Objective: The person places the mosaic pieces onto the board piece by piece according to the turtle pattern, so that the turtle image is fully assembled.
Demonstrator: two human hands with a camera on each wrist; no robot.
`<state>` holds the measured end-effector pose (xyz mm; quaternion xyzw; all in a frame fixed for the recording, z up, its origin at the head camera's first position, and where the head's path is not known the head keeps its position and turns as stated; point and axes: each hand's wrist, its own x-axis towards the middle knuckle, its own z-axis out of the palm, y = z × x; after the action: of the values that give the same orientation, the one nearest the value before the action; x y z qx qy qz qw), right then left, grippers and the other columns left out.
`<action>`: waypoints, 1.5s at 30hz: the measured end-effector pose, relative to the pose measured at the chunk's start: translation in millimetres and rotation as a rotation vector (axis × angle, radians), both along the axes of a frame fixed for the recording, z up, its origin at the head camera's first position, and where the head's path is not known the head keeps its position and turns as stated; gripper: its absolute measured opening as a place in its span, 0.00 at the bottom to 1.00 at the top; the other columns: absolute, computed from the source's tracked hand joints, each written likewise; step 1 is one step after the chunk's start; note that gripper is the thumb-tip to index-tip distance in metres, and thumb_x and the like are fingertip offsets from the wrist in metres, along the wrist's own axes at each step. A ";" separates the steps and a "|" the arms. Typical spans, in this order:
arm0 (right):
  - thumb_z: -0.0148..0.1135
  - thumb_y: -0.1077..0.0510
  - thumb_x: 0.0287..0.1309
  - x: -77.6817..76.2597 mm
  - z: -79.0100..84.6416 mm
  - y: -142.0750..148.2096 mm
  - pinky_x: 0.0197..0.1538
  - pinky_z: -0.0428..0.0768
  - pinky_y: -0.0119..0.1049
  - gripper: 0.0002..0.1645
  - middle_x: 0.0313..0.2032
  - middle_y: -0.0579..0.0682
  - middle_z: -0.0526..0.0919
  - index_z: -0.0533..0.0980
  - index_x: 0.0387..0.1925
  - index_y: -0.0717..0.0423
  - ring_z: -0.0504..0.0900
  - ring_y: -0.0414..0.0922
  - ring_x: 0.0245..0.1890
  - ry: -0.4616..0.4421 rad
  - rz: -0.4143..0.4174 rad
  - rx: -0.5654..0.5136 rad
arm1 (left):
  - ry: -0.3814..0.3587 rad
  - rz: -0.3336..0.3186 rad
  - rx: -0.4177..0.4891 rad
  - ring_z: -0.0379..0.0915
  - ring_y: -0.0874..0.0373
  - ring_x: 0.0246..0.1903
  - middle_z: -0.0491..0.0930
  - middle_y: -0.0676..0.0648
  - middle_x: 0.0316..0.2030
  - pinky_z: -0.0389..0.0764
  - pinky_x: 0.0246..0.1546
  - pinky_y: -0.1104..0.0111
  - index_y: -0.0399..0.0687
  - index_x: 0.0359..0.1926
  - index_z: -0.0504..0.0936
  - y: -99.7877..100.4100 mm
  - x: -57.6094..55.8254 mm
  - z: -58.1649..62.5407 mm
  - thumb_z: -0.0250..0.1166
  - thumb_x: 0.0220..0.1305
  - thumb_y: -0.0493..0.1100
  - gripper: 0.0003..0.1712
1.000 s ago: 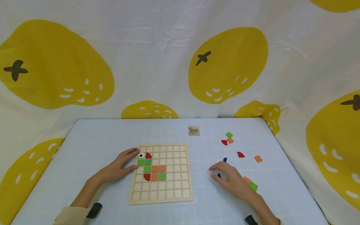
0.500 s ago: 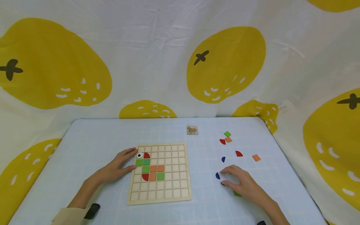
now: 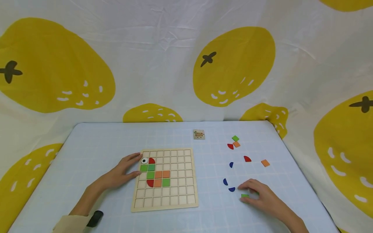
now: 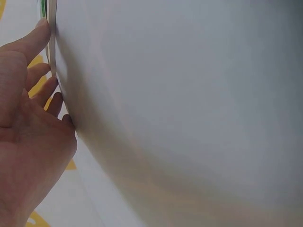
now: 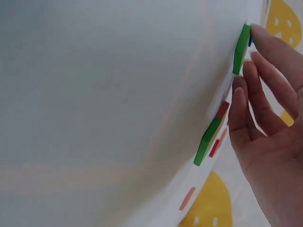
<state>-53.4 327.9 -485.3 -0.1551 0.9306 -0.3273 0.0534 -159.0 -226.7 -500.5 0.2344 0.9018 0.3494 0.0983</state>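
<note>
Left hand point(image 3: 124, 170) is resting relaxed, thumb and fingers spread along the left edge of the pale wooden square grid board point(image 3: 182, 179). Board is lying left of the table's point(image 3: 99, 142) right-hand half, carrying red, green and orange flat tiles plus a white-and-black eye disc point(image 3: 144, 160) near its far-left corner. Right hand point(image 3: 263, 196) is arching, unclenched, thumb touching a flat green square tile point(image 3: 245, 195); index finger is staying clear, above it. Three dark-blue half-round tiles point(image 3: 225, 182) are lying between board's right edge and that hand. Small printed card point(image 3: 199, 134) is lying near the table's far edge.
</note>
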 end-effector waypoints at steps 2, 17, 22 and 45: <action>0.77 0.46 0.57 0.0 1.2 0.5 0.46 0.81 0.29 0.17 0.42 0.35 0.83 0.83 0.47 0.42 0.78 0.35 0.40 -0.051 -0.011 -0.001 | -0.001 0.000 -0.002 0.47 0.32 0.74 0.54 0.35 0.76 0.57 0.68 0.33 0.42 0.78 0.61 -0.3 0.0 0.0 0.66 0.72 0.53 0.42; 0.76 0.49 0.58 -2.2 4.8 5.5 0.46 0.82 0.29 0.15 0.41 0.37 0.84 0.83 0.46 0.44 0.80 0.36 0.40 -0.112 0.076 -0.047 | -0.008 0.004 -0.005 0.47 0.32 0.74 0.54 0.36 0.77 0.58 0.68 0.33 0.44 0.79 0.61 -1.0 -0.6 -0.2 0.66 0.72 0.54 0.42; 0.76 0.52 0.58 -6.9 5.3 0.3 0.42 0.82 0.29 0.14 0.40 0.39 0.83 0.83 0.45 0.45 0.80 0.37 0.37 -0.102 0.096 -0.085 | -0.008 0.003 -0.001 0.47 0.32 0.75 0.53 0.36 0.77 0.58 0.68 0.33 0.43 0.79 0.61 -2.0 -1.2 -2.1 0.66 0.72 0.54 0.42; 0.76 0.63 0.57 -30.8 4.6 -21.9 0.37 0.81 0.28 0.13 0.37 0.37 0.82 0.84 0.42 0.47 0.78 0.34 0.34 0.114 0.090 -0.052 | -0.010 0.002 0.004 0.47 0.32 0.75 0.53 0.35 0.77 0.58 0.68 0.33 0.43 0.79 0.61 -1.0 -0.2 -3.1 0.65 0.73 0.53 0.42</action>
<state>-84.1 306.0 -480.8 -0.2164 0.9154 -0.3392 0.0108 -159.2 -227.7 -503.6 0.2318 0.9008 0.3526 0.1021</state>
